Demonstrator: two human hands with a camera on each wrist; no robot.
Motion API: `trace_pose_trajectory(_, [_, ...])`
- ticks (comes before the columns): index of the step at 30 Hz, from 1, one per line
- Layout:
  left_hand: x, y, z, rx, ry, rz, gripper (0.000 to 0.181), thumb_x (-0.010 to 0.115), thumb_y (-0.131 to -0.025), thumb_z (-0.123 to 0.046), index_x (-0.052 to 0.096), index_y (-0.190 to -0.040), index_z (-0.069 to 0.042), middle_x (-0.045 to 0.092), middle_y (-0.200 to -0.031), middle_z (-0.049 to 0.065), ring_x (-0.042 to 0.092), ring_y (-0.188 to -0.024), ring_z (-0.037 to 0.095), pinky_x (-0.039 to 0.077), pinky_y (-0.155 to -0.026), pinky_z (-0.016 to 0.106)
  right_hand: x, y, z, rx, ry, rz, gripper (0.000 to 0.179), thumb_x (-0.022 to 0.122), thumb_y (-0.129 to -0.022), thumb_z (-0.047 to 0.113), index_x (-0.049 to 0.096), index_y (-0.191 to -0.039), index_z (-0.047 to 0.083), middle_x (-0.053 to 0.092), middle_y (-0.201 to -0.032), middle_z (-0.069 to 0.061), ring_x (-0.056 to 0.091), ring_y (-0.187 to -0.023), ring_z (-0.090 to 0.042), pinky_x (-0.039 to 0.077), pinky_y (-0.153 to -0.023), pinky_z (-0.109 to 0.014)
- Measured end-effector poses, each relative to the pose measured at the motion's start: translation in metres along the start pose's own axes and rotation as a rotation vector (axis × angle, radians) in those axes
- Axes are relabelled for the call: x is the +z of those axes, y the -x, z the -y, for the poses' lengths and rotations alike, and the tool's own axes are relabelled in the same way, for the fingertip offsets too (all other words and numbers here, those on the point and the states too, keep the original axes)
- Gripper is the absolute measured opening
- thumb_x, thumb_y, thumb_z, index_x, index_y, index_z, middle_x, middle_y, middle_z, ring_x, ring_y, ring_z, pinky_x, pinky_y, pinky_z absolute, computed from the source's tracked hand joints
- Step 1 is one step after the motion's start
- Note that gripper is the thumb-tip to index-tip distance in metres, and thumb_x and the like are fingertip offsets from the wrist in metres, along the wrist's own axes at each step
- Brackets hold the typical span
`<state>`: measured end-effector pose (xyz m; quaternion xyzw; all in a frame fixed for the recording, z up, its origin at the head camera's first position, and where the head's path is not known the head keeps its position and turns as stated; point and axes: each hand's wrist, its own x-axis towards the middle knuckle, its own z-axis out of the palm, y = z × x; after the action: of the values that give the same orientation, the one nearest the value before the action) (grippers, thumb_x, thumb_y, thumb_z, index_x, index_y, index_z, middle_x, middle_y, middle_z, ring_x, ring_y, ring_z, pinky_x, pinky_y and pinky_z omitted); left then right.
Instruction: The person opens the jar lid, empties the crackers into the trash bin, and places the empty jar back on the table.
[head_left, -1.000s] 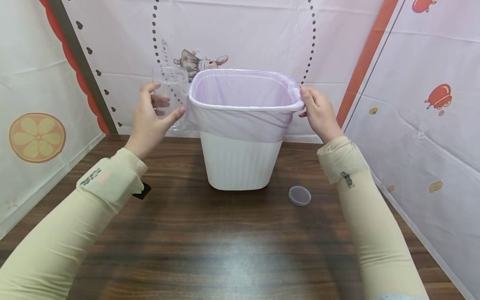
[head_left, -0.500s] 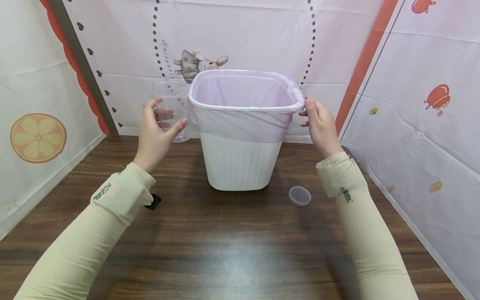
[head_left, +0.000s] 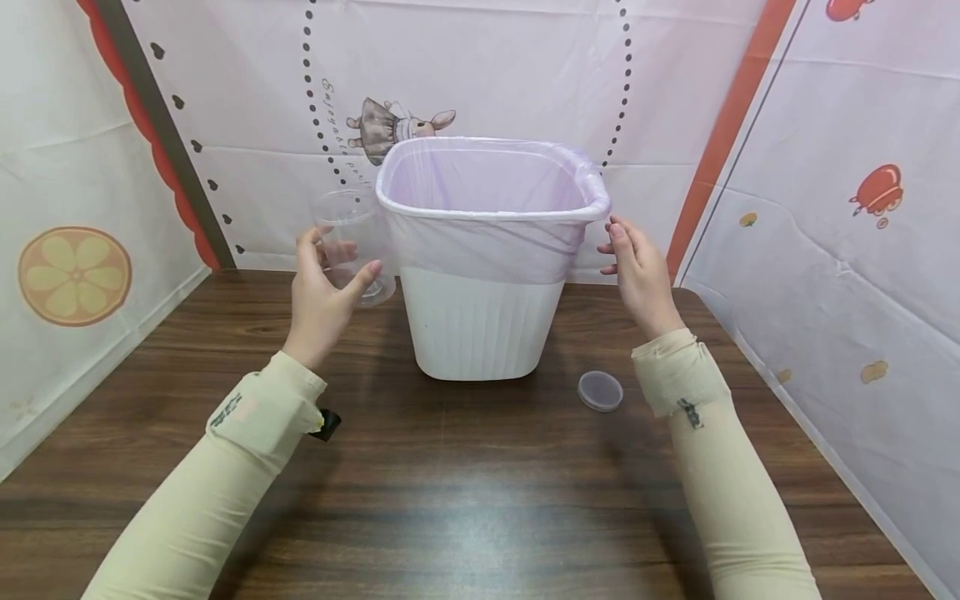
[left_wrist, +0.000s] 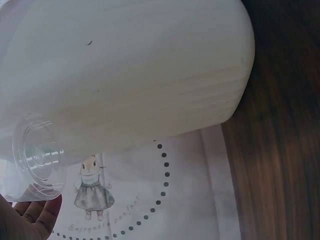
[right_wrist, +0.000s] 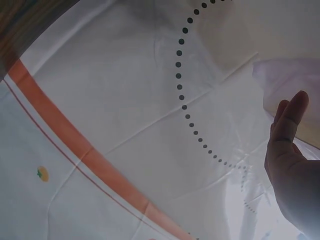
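Note:
A clear plastic cup [head_left: 360, 242] is held in my left hand [head_left: 326, 287], thumb on the near side and fingers around the far side. It tilts, just left of a white trash bin [head_left: 480, 325]; in the left wrist view the cup's base [left_wrist: 42, 157] faces the camera. A thin purple bin liner [head_left: 487, 246] lines the bin and folds over its rim. My right hand [head_left: 641, 275] is beside the bin's right rim with fingers fairly straight, holding nothing; whether the fingertips touch the liner I cannot tell. The right wrist view also shows those fingers [right_wrist: 290, 120] close to the liner.
A round translucent lid [head_left: 600, 391] lies on the dark wooden table [head_left: 450, 483], right of the bin's base. Printed white cloth [head_left: 525, 75] hangs behind the table and along both sides, close behind the bin.
My left hand has lowered the cup, bringing it slightly right and nearer me. The right hand has let go of the rim and slid a little down. The bin and lid have stayed put.

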<state>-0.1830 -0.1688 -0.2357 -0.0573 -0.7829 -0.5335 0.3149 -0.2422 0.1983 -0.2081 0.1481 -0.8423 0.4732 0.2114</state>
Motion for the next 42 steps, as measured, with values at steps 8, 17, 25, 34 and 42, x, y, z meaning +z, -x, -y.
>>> trace_pose_trajectory(8, [0.004, 0.008, 0.006, 0.006, -0.032, 0.005, 0.071, 0.073, -0.085, -0.025, 0.03, -0.141, -0.013, 0.058, -0.119, 0.009, 0.055, -0.102, 0.014, 0.043, -0.088, 0.018, 0.002, 0.006, -0.008, 0.016, 0.001, 0.007, 0.058, 0.031, -0.103, 0.045, 0.042, -0.144, 0.006, 0.051, -0.142, -0.014, 0.055, -0.083, 0.008, 0.051, -0.073, -0.016])
trace_pose_trajectory(17, [0.009, 0.015, 0.01, 0.016, -0.055, -0.006, 0.069, 0.076, -0.083, -0.024, 0.034, -0.136, -0.012, 0.06, -0.12, 0.009, 0.048, -0.102, 0.007, 0.036, -0.089, 0.024, 0.006, 0.012, -0.012, 0.028, -0.007, 0.002, 0.055, 0.034, -0.103, 0.043, 0.043, -0.144, 0.007, 0.052, -0.141, -0.014, 0.058, -0.086, 0.007, 0.049, -0.074, -0.013])
trace_pose_trajectory(25, [0.011, 0.022, 0.02, 0.025, -0.068, 0.012, 0.065, 0.074, -0.085, -0.028, 0.035, -0.135, -0.013, 0.059, -0.119, 0.008, 0.049, -0.101, 0.008, 0.038, -0.085, 0.026, 0.01, 0.02, -0.021, 0.033, -0.079, 0.025, 0.051, 0.036, -0.104, 0.036, 0.042, -0.144, 0.004, 0.051, -0.142, -0.017, 0.061, -0.11, -0.03, 0.048, -0.07, -0.006])
trace_pose_trajectory(34, [0.015, 0.029, 0.028, 0.017, -0.054, 0.011, 0.065, 0.075, -0.084, -0.024, 0.036, -0.134, -0.01, 0.06, -0.12, 0.008, 0.051, -0.104, 0.011, 0.037, -0.086, 0.021, 0.014, 0.028, -0.032, 0.039, -0.097, 0.02, 0.047, 0.037, -0.104, 0.029, 0.042, -0.144, 0.004, 0.05, -0.141, -0.019, 0.053, -0.087, 0.019, 0.047, -0.069, -0.006])
trace_pose_trajectory(42, [0.016, 0.034, 0.029, 0.002, -0.052, 0.03, 0.067, 0.075, -0.083, -0.02, 0.035, -0.136, -0.01, 0.059, -0.121, 0.006, 0.05, -0.104, 0.01, 0.037, -0.087, 0.024, 0.016, 0.032, -0.039, 0.028, -0.065, 0.012, 0.049, 0.039, -0.104, 0.033, 0.045, -0.142, 0.004, 0.053, -0.139, -0.018, 0.053, -0.088, 0.017, 0.048, -0.07, -0.006])
